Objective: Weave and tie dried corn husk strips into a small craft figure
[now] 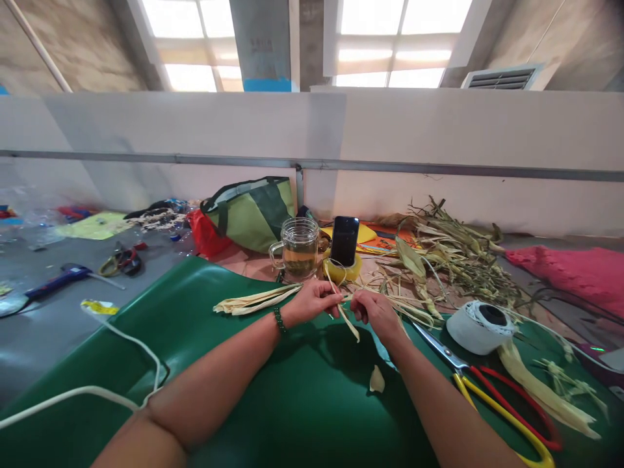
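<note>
My left hand (314,300) is closed on a bundle of pale dried husk strips (253,301) that stick out to the left over the green mat (205,325). A green bead bracelet (279,320) circles that wrist. My right hand (373,311) pinches thin husk strips just to the right, and one strip (350,323) hangs down between the two hands. A small husk scrap (376,379) lies on the mat below the hands.
A glass mug (298,250) and a black phone (344,241) on a yellow stand sit behind the hands. Dried corn husks (448,253) pile at the right. Scissors with red and yellow handles (492,390), a white tape roll (480,325) and a white cable (97,390) lie nearby.
</note>
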Demonstrator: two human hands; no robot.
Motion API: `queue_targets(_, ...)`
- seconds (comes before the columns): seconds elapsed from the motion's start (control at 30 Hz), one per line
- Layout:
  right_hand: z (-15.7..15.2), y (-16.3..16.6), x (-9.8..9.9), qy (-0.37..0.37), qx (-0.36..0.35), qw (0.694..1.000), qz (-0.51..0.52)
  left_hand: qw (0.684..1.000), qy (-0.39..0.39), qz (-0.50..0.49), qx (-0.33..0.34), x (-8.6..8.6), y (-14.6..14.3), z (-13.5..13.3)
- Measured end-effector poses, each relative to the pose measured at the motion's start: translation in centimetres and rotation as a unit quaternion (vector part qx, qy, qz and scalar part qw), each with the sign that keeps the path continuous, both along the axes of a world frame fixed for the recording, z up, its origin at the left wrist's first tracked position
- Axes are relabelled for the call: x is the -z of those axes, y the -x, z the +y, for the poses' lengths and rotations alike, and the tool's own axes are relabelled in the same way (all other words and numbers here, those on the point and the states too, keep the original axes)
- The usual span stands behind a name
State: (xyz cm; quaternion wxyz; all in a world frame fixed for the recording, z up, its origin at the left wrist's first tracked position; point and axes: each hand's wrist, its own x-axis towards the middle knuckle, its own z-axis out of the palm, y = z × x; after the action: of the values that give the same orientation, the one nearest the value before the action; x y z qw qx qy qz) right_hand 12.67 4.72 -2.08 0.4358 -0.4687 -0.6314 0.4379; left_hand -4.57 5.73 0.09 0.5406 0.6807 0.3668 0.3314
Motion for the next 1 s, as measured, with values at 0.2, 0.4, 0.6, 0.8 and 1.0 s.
queue_targets(0.2, -0.3, 0.4, 0.4, -0.073, 0.037, 0.996, -0.031, 0.999, -0.017, 0.020, 0.021, 0.2, -0.3, -0.3)
queue_targets(0.4, 0.4, -0.8, 0.0, -0.047, 0.126, 0.989, 0.055, 0.999, 0.039, -0.011, -0.027, -0.1, -0.1, 0.0)
queue_targets(0.6, -0.7, 0.0, -0.3, -0.124, 0.026, 0.988, -0.091, 0.994, 0.067, -0.056, -0.063, -0.1, -0.1, 0.2)
queue_targets(0.8, -1.2, 0.8, 0.2, -0.157, 0.020, 0.977, -0.146, 0.999, 0.043, -0.013, -0.028, 0.2, 0.1, 0.3)
queue_targets(1.0, -1.4, 1.3, 0.8, -0.160, 0.000, 0.978, -0.134, 0.992, -0.055, 0.061, -0.094, 0.8, -0.1, 0.5)
